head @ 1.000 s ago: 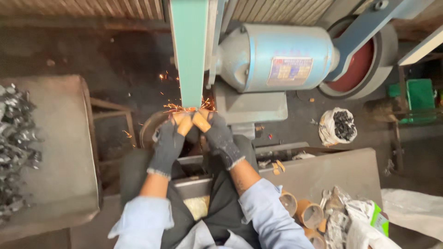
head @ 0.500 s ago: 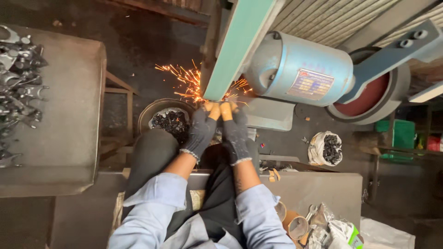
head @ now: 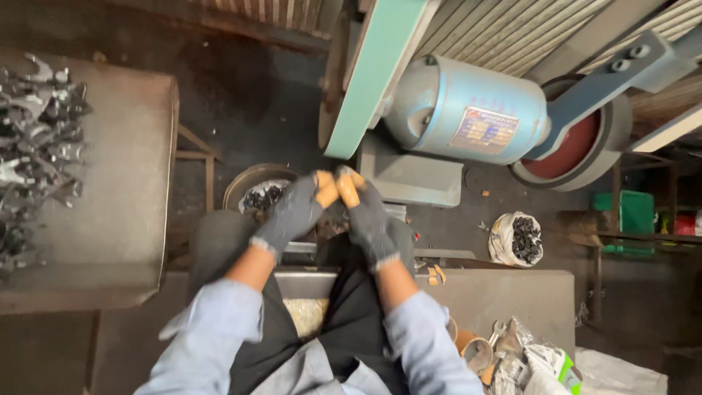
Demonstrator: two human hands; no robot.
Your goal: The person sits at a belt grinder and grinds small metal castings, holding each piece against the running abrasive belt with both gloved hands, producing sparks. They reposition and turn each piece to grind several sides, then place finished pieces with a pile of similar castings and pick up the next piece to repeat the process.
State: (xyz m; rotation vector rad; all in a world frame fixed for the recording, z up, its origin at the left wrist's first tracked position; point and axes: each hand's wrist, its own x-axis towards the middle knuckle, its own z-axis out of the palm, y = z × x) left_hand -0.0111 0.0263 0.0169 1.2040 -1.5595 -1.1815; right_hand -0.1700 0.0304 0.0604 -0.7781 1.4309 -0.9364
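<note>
Grey-gloved hands meet just below a green sanding belt (head: 376,73).

Left hand (head: 292,212) and right hand (head: 365,212) pinch something small between orange-tipped fingers (head: 326,189), hidden from view, steadying it together; a blue motor (head: 468,110) sits beside them.

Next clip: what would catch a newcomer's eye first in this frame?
The green sanding belt slanting down at top centre, with the pale blue motor beside it. Just below the belt's lower end, the left hand and right hand, in grey gloves with orange fingertips, meet. Shiny metal parts lie heaped at far left.
</note>
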